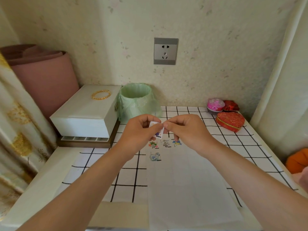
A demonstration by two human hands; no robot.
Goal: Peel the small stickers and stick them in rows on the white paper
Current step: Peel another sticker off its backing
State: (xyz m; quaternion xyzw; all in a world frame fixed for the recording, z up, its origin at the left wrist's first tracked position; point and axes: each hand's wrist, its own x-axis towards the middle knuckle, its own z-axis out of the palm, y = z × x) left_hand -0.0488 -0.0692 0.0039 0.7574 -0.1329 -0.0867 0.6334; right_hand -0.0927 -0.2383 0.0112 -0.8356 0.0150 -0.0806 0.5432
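two hands, left (140, 131) and right (185, 129), in a pinch on one sticker sheet (158, 133); bin (136, 100), box (86, 112) behind

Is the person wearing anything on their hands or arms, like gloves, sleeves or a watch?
No. The left hand and right hand are bare: no gloves, rings or watch in view. Both forearms are uncovered down to the picture's edge.

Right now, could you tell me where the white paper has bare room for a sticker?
The white paper is bare right of the second-row sticker and down to its near edge. The far edge is crowded: top-row stickers sit below the left hand and right hand, which pinch a sticker sheet.
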